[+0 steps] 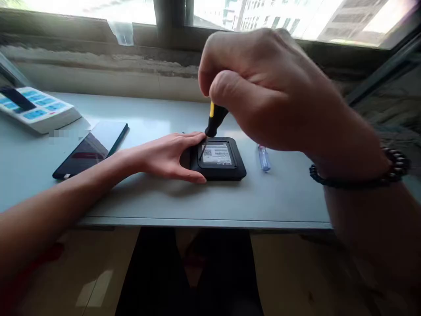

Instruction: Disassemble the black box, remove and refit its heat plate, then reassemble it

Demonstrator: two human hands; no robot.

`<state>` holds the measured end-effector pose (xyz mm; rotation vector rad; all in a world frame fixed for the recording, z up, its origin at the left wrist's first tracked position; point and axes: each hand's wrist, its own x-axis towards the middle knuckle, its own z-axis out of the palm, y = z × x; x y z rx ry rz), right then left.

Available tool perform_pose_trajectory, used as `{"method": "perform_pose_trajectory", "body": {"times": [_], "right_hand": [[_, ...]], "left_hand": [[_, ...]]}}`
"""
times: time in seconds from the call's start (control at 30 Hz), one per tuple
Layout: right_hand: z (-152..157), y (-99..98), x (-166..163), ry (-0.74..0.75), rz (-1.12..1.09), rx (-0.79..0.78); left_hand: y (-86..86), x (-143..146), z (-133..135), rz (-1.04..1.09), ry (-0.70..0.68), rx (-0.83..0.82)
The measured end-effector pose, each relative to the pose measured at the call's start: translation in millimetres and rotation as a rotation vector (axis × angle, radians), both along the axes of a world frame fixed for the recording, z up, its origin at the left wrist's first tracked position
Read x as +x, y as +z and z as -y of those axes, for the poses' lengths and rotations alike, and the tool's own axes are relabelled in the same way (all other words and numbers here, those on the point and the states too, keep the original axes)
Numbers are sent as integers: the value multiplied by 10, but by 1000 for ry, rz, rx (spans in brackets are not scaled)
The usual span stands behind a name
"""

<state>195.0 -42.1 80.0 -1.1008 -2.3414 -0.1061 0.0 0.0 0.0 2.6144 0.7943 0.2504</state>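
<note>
A flat black device [241, 169] with rounded corners lies on the desk, a white printed label [217, 154] with a square code on its upper face. My left hand [171, 156] rests along its left side, thumb and fingers spread around the edge. Above it, my right hand [263, 87] is closed round the handle of a black and yellow screwdriver [216, 119]. The thin shaft slants down to the label frame's left side; whether the tip sits in a screw is too small to tell. A clear bluish screwdriver handle [264, 159] lies to the right of the device.
A dark tablet or large phone [94, 149] lies left of my left hand. Farther left, a thick book [42, 107] has a dark object [16, 98] on it. The desk's front edge [204, 223] is close to my legs; a window sill [98, 66] runs behind.
</note>
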Motion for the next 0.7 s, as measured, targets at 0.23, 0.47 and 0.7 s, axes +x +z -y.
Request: {"method": "perform_pose_trajectory", "body": {"times": [0.23,0.47,0.7], "right_hand": [[-97,-70,40,-50,12,30],[37,-25,3,94,-94,-94],[-32,-89,-1,-8,-88,-31]], "left_hand": [[-79,17,-87,10,8,35],[-64,10,-66,19,-6,30],[-60,13,-70,-15,6,31]]}}
